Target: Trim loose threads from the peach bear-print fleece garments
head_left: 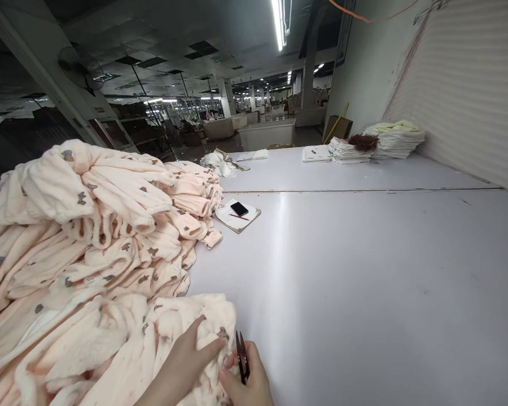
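Note:
A pale pink fleece garment (pixel 215 307) printed with small brown figures lies at the front edge of the pile. My left hand (pixel 190 355) is closed on its cloth, with the thumb on top and some fingertips hidden in the folds. Beside it, at the garment's right edge, my right hand (pixel 249 378) holds black thread snips (pixel 242 358). The blades point up and away from me, slightly apart. My right fingertips also touch or nearly touch the cloth; which of the two I cannot tell.
A large heap of pink fleece garments (pixel 122 197) covers the table's left side. On the pale tabletop (pixel 364 282) lie a clipboard with paper (pixel 249 217), a black phone (pixel 239 209) and a red pen (pixel 239 217). White cloth stacks (pixel 395 141) stand far right, near a wall.

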Demonstrator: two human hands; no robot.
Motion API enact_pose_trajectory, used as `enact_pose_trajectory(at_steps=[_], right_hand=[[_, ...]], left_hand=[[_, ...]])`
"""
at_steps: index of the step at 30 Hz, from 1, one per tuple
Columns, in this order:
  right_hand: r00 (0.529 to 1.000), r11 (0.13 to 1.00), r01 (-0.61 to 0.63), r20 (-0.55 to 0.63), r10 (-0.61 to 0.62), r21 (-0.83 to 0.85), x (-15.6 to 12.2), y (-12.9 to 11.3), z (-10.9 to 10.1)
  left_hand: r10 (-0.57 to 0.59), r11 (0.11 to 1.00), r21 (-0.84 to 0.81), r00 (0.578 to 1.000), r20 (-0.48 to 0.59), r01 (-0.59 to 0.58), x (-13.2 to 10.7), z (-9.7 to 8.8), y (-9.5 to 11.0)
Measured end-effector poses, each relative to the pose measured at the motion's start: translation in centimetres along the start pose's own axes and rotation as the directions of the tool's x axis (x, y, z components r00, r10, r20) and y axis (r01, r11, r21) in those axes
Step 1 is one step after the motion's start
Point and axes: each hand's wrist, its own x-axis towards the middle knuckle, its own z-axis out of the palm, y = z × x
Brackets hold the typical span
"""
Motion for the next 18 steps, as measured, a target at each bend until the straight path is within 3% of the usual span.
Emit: enact_pose_trajectory(at_steps=[3, 6, 8, 10, 13, 16, 18], right_hand=[[0.998, 0.995, 0.061, -0.005, -0.061, -0.080, -1.2, -0.1, -0.6], [0.988, 0.981, 0.155, -0.006, -0.156, -0.113, -2.1, -0.5, -2.2], [0.969, 0.952, 0.232, -0.031, -0.243, -0.201, -2.8, -1.0, -3.5], [0.935, 0.878, 0.316, -0.036, -0.352, -0.360, -3.5, -1.8, -4.5], [0.878, 0.712, 0.419, 0.049, -0.477, -0.563, -4.8, -2.9, -5.2], [0.837, 0.587, 0.466, 0.116, -0.534, -0.662, -5.8, -3.3, -5.0], [0.826, 0.559, 0.462, 0.104, -0.554, -0.689, -6.3, -3.3, -4.7]], left_hand=[[-0.008, 0.999, -0.042, 1.000, -0.018, 0.008, -1.1, 0.4, 0.1], [-0.050, 0.960, -0.269, 0.991, 0.123, 0.081, -3.3, 1.7, 0.8], [-0.033, 0.924, -0.373, 0.989, 0.147, 0.087, -5.1, 2.5, 1.3], [-0.028, 0.901, -0.428, 0.994, 0.106, 0.071, -6.8, 3.0, 1.5], [-0.034, 0.868, -0.490, 0.995, 0.095, 0.076, -8.4, 3.1, 1.2], [-0.050, 0.839, -0.536, 0.994, 0.094, 0.093, -9.0, 3.0, 0.5], [-0.062, 0.830, -0.550, 0.995, 0.074, 0.093, -9.1, 3.0, 0.0]])
